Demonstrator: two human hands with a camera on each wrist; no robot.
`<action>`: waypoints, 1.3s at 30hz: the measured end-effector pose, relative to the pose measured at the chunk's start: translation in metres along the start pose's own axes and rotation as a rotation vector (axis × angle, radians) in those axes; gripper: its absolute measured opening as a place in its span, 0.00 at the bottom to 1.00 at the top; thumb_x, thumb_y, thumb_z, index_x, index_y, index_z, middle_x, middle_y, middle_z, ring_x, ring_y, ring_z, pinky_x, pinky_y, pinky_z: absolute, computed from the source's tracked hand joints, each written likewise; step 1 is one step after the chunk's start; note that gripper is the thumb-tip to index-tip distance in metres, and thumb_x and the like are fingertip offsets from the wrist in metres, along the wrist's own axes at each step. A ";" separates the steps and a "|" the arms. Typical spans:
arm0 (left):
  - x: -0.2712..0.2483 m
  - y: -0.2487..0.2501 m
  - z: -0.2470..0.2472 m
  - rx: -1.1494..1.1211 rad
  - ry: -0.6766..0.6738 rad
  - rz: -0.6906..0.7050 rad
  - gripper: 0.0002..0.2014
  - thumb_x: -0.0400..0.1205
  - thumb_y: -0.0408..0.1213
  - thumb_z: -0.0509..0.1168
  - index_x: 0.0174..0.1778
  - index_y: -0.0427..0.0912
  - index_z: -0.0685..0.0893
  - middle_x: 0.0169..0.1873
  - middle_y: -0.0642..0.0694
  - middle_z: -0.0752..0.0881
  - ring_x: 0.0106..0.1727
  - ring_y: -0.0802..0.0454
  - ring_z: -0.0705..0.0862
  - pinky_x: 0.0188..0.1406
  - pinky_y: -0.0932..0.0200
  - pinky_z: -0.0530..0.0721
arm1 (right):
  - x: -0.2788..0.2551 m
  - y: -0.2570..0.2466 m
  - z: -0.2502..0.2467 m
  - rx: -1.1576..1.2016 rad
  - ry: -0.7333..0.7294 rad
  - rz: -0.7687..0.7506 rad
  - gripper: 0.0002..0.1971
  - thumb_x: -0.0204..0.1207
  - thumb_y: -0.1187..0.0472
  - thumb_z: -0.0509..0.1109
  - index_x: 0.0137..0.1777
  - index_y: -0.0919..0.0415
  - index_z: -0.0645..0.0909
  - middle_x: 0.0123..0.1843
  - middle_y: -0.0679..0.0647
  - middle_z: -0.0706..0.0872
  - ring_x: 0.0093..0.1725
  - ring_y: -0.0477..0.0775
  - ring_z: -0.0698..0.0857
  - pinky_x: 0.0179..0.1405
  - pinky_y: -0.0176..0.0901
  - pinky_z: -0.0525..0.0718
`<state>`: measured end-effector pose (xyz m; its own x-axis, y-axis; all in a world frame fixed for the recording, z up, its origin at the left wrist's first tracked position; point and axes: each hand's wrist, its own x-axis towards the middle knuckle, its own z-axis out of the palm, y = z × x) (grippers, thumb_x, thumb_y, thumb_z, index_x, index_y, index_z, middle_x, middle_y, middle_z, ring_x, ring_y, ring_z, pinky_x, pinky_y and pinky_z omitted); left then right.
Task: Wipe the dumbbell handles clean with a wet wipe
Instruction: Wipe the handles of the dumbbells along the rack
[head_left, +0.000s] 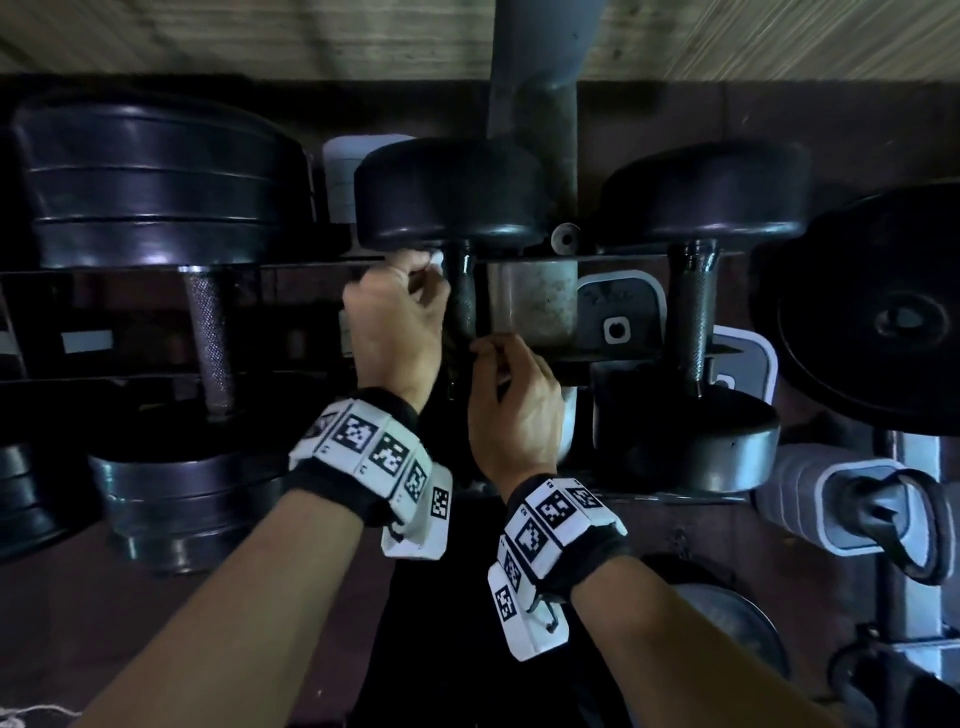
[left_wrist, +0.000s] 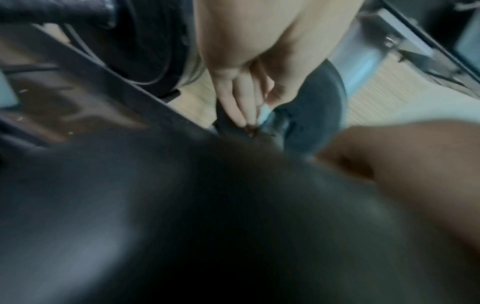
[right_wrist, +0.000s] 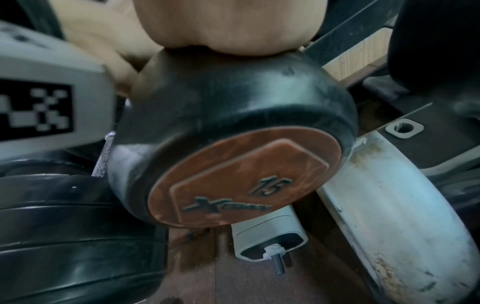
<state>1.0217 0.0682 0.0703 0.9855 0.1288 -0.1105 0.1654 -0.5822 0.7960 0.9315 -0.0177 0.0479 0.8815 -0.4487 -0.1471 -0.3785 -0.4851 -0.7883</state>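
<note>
On the rack, between a stack of black plates to the left and a second dumbbell to the right, sits the middle dumbbell, its dark handle running away from the person, far head toward the wall. A grey upright post rises just behind it, and a pale metal bracket crowds the handle's right side. Farther right, a large round plate and a kettlebell grip. Dark reddish-brown boards lie under the rack; a pale woven surface shows beyond. The left hand pinches a white wet wipe against the top of the handle. The right hand has curled fingers at the handle's near end, over the near head stamped 15; what they clasp, I cannot tell.
</note>
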 end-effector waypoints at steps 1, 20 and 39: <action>0.000 0.001 0.002 0.007 0.010 0.017 0.08 0.83 0.33 0.70 0.54 0.35 0.90 0.45 0.46 0.91 0.44 0.61 0.89 0.48 0.77 0.83 | 0.000 0.000 0.000 0.000 -0.007 0.000 0.16 0.79 0.53 0.57 0.47 0.58 0.86 0.41 0.51 0.90 0.45 0.55 0.85 0.41 0.46 0.80; 0.020 -0.022 0.005 -0.032 -0.123 -0.145 0.06 0.82 0.33 0.69 0.48 0.38 0.91 0.40 0.48 0.90 0.40 0.59 0.85 0.45 0.72 0.81 | 0.000 0.000 -0.002 -0.015 -0.023 -0.014 0.10 0.78 0.57 0.63 0.42 0.57 0.85 0.37 0.51 0.89 0.41 0.57 0.85 0.38 0.45 0.77; -0.003 0.005 -0.026 -0.058 -0.246 0.119 0.08 0.84 0.36 0.70 0.56 0.40 0.91 0.50 0.52 0.91 0.50 0.63 0.89 0.52 0.69 0.86 | 0.024 -0.002 -0.017 0.495 -0.092 0.137 0.21 0.83 0.50 0.64 0.72 0.58 0.75 0.50 0.47 0.87 0.47 0.45 0.86 0.47 0.47 0.87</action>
<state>1.0185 0.0859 0.0901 0.9786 -0.1409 -0.1501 0.0525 -0.5340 0.8438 0.9487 -0.0403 0.0563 0.8627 -0.4045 -0.3034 -0.3331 -0.0033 -0.9429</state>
